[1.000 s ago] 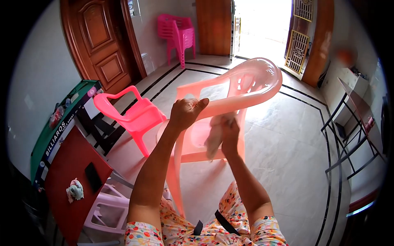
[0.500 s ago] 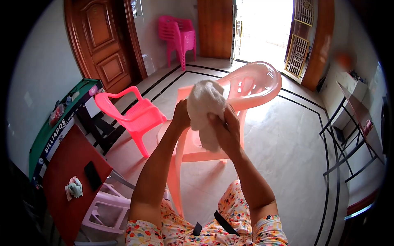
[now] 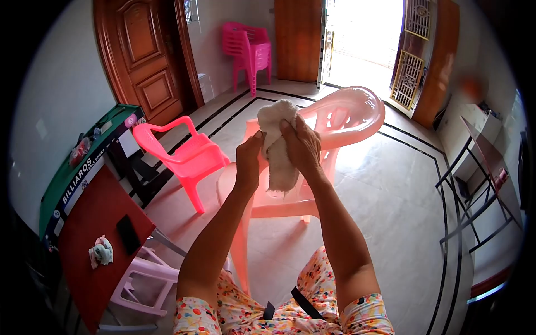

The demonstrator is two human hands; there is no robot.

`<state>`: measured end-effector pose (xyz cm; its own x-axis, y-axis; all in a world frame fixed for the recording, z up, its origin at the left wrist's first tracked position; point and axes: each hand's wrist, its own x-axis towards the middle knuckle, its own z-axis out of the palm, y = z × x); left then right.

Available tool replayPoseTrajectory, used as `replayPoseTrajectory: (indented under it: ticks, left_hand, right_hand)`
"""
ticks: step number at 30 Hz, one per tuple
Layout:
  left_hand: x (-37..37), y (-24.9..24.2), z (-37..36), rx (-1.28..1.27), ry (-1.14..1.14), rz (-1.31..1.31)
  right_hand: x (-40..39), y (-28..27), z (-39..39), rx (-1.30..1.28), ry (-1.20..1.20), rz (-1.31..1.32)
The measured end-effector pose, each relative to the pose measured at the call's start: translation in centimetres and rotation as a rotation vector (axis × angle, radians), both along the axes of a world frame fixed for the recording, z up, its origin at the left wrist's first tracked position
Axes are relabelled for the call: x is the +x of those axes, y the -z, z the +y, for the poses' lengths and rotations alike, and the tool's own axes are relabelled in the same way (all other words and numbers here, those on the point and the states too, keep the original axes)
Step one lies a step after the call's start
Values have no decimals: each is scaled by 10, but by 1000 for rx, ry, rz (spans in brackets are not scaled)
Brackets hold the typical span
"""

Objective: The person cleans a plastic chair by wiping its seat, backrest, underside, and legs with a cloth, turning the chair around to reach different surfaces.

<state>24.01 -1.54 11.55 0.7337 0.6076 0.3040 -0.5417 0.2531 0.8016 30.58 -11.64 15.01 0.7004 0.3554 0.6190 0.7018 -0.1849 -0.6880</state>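
Note:
A white cloth (image 3: 279,153) is held up between my two hands, partly bunched at the top with one end hanging down. My left hand (image 3: 249,156) grips its left edge, thumb pointing up. My right hand (image 3: 303,146) is closed on the right side, with the thumb pressed on the front of the cloth. Directly behind and below stands a pale pink plastic armchair (image 3: 357,106), its seat partly hidden by my hands and the cloth.
A bright pink chair (image 3: 195,159) stands to the left. Nearer, a red table (image 3: 84,279) carries a black phone (image 3: 128,234) and a crumpled cloth (image 3: 101,252), beside a light pink stool (image 3: 142,285). Stacked magenta chairs (image 3: 248,50) are at the back; a dark-legged table (image 3: 483,151) is at right.
The cloth has turned and been gathered differently, its lower end now hanging narrower. My right hand has moved up along it, and the view has shifted slightly.

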Motion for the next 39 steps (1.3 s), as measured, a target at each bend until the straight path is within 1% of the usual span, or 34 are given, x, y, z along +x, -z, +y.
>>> replayPoseTrajectory:
  ticks: [2,3,5,6,7,8,9,10,12,13,14,15,16,17,18,20,21,22,24,25,26,28,29,30,32,34,36,38,39]
  left_hand:
    - [-5,-4,-6,41,85,-41]
    - [-6,-6,-6,40,85,-39]
    - [-5,-10,-3,502,-197,294]
    - [-6,-12,-3,504,-195,297]
    - [-6,-15,-4,397,-156,187]
    - [-7,-17,-6,289,-116,78]
    - [-13,-21,-6,315,-138,77]
    - [-16,-20,-4,315,-138,79]
    - [-25,-18,2,305,-327,71]
    - [-33,-20,6,289,-392,62]
    - [-47,-23,10,210,-375,3]
    - [-55,-10,37,224,-380,-33]
    - [-70,-23,27,142,-396,-115]
    - [-81,-35,17,-108,-312,-211]
    - [-97,-20,41,-52,-257,-260]
    - [-126,-27,45,82,-426,-237]
    - [-139,-34,34,170,-566,-118]
    - [-147,-29,38,177,-583,-109]
    - [-161,-15,50,488,-493,217]
    - [-164,-9,49,454,-477,275]
    - [-168,-8,49,589,-480,304]
    - [-167,-4,39,570,-461,303]
    - [-165,5,43,662,-432,290]
    - [-160,10,39,632,-400,263]
    - [-145,17,28,578,-361,248]
    - [-125,7,12,722,-403,134]
    - [-102,8,8,772,-408,78]
    - [-71,12,2,774,-362,27]
    - [-55,23,3,845,-333,56]
  right_hand:
    - [3,-1,2,15,-10,-24]
    - [5,-1,3,29,-23,-49]
    - [11,-1,6,20,-41,-16]
    - [13,-1,7,12,-58,15]
    - [14,-2,7,12,-55,19]
    - [15,-3,7,-49,-46,24]
    - [16,-4,7,-111,-39,28]
    - [18,-4,8,-110,-39,31]
    - [21,-6,10,-51,-62,149]
    - [26,-8,9,-58,-116,268]
    - [27,-8,8,-57,-118,273]
    - [27,-8,7,-85,-149,227]
    - [27,-8,7,-113,-181,181]
    - [28,-6,9,-186,-144,97]
    - [27,-3,11,-188,-157,100]
    - [20,-3,16,-350,52,-147]
    - [16,-5,19,-419,92,-136]
    - [14,0,23,-303,140,-217]
    - [16,3,27,-361,202,-277]
    - [17,5,29,-291,245,-361]
    - [18,6,30,-309,267,-379]
    - [19,8,29,-293,290,-412]
    - [19,9,30,-287,317,-419]
    - [19,8,30,-341,314,-388]
    - [19,9,30,-322,325,-411]
    - [20,11,30,-311,325,-419]
    - [21,11,31,-298,329,-429]
    - [22,12,31,-319,348,-441]
    - [22,13,31,-312,374,-467]
